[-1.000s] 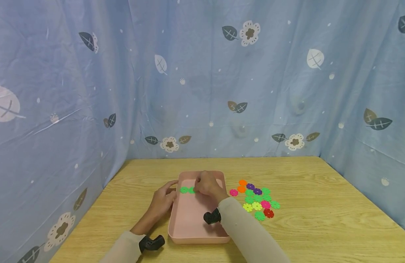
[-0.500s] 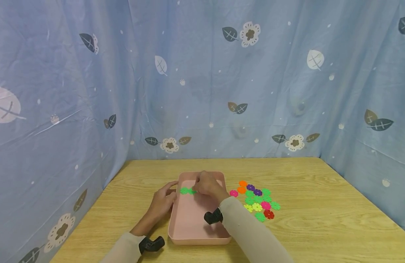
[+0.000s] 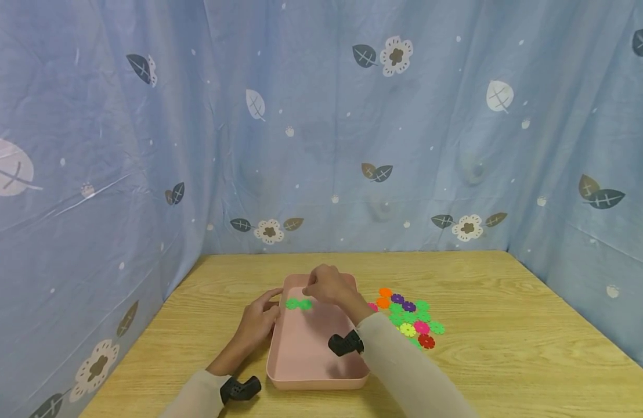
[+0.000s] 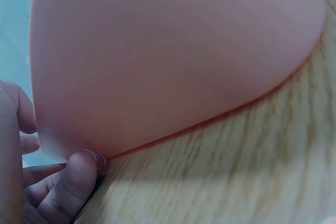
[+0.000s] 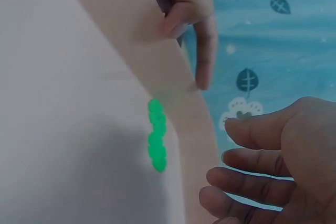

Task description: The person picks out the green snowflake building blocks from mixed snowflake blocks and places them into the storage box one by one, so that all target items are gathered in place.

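Note:
Inside a pink tray (image 3: 306, 348), near its far left part, two green flower-shaped plastic discs (image 3: 299, 303) lie side by side. My right hand (image 3: 329, 285) is over the tray's far end, just right of the discs. Nothing shows between its thumb and fingers in the right wrist view, and the hand (image 5: 273, 166) is apart from the discs (image 5: 157, 136). On the tray's left side my left hand (image 3: 260, 318) touches the outer wall. Its thumb (image 4: 81, 174) rests at the wall's lower edge, with some fingers at the side.
Right of the tray, several flower-shaped discs (image 3: 409, 316) in orange, purple, green, pink, yellow and red lie on the wooden table (image 3: 499, 325). A blue patterned curtain (image 3: 321, 128) hangs behind and at both sides.
My right hand has let go of the green disc and lifted slightly up and right, leaving both green discs in full view. The left hand stays at the tray's side.

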The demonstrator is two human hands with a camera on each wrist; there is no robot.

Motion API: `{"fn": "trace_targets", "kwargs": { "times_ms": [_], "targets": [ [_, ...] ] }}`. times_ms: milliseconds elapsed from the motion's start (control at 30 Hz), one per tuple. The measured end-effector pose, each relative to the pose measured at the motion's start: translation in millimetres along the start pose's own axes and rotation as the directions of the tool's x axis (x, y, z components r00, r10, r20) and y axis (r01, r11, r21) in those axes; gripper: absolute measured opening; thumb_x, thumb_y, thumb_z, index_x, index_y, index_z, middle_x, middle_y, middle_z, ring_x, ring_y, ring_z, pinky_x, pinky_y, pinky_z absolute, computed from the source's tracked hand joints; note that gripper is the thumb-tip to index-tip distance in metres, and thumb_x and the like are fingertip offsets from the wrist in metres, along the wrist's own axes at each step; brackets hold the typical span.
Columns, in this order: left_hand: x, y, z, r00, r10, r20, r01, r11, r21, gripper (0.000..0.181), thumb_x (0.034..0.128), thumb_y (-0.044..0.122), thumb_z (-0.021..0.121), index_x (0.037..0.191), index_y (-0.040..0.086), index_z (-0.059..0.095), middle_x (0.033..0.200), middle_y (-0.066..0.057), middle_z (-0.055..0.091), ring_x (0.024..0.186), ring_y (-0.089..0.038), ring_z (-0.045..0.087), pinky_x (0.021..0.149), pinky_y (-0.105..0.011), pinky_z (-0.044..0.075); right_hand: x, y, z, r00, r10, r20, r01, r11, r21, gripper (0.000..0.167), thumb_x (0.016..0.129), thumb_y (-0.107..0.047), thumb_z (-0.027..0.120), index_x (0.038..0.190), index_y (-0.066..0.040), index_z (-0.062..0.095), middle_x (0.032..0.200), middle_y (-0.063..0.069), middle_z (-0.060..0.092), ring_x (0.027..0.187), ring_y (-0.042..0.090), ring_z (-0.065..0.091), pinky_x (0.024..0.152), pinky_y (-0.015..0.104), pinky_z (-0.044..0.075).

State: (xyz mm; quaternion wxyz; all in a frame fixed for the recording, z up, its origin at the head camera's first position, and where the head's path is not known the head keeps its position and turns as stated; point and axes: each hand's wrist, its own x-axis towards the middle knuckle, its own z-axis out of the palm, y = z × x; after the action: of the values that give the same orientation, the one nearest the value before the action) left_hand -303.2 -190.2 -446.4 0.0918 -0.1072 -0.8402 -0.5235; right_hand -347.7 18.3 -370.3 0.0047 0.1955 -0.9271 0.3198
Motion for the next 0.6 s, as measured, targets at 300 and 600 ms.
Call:
{"fn": "trace_targets", "kwargs": {
  "times_ms": [300,600],
  "targets": [
    [-1.2,0.3,-0.2,1.0,0.011,-0.012,-0.011,1.0,0.014,0.051,0.0958,0.013,0.049,0.146,0.012,0.055,0.117,-0.019,0.072,0.063,-0.018,0.069,0.056,-0.033,0.053,-14.3,-5,-19,1.0,-0.011,-0.021,0.011,1.0,0.007,0.013,0.091,-0.026,0.075,0.091,-0.014,0.072,0.087,-0.001,0.066,0.077,0.018,0.06,0.067,0.037,0.05],
    [-0.8,0.1,-0.2,1.0,0.021,-0.016,-0.021,1.0,0.007,0.05,0.0963,0.012,0.049,0.146,0.012,0.055,0.117,-0.019,0.072,0.062,-0.018,0.068,0.054,-0.033,0.053,-28.9,-4,-27,0.993,-0.071,-0.091,0.081,0.991,0.103,0.012,0.092,-0.022,0.074,0.095,-0.011,0.072,0.091,0.0,0.067,0.082,0.018,0.06,0.073,0.037,0.052]
  ]
}}
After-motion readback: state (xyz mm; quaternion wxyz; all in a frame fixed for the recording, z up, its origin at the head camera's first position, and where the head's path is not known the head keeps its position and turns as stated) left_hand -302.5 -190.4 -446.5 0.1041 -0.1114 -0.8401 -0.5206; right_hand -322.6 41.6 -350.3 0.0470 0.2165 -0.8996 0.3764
